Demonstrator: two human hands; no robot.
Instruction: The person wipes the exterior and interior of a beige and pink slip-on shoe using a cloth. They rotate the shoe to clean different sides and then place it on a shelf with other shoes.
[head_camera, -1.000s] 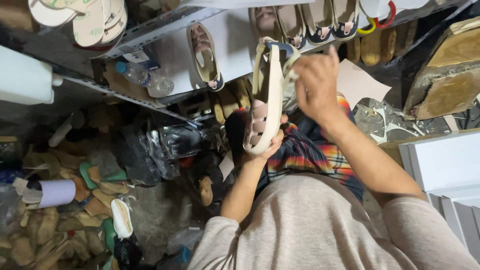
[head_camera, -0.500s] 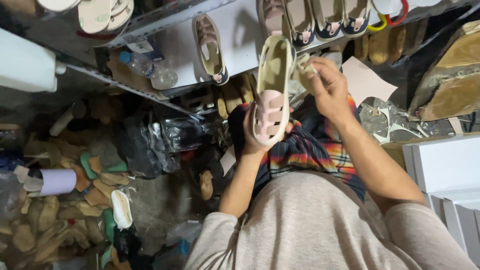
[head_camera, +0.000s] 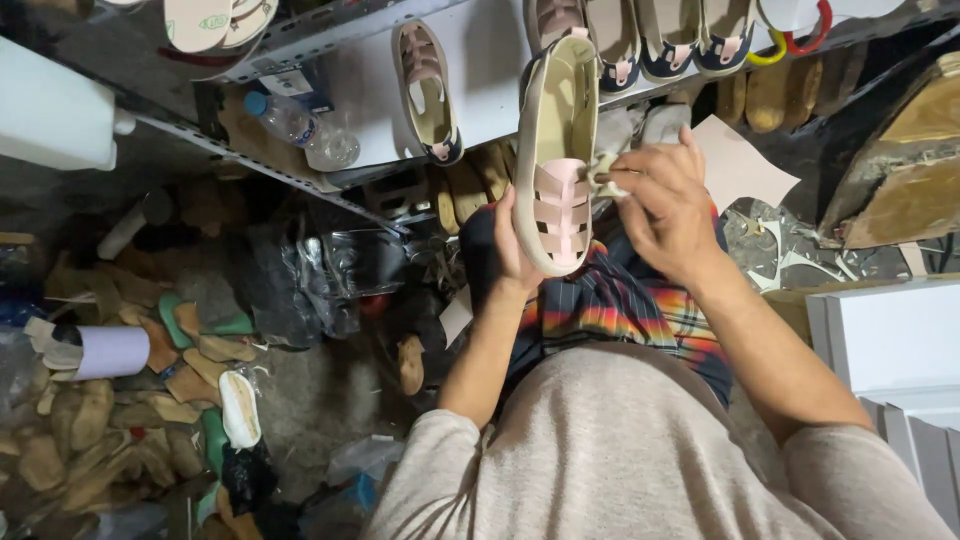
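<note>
A clear plastic bottle with a blue cap (head_camera: 300, 128) is lying tilted on the metal shelf rail at upper left. Beside it, a small white-and-blue printed carton (head_camera: 283, 84) is sitting partly hidden. A white cylindrical roll with a lilac face (head_camera: 108, 351) is resting among the floor scraps at left.

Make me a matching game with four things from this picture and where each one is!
Things:
1. sandal with pink straps
2. plastic bottle
3. white roll
4. plaid cloth

Places:
A. far left, among the soles on the floor
B. on the person's lap
C. on the shelf edge, lying down
D. between the left hand and right hand

Pairs: 1-D, 2-C, 3-A, 4-B
</note>
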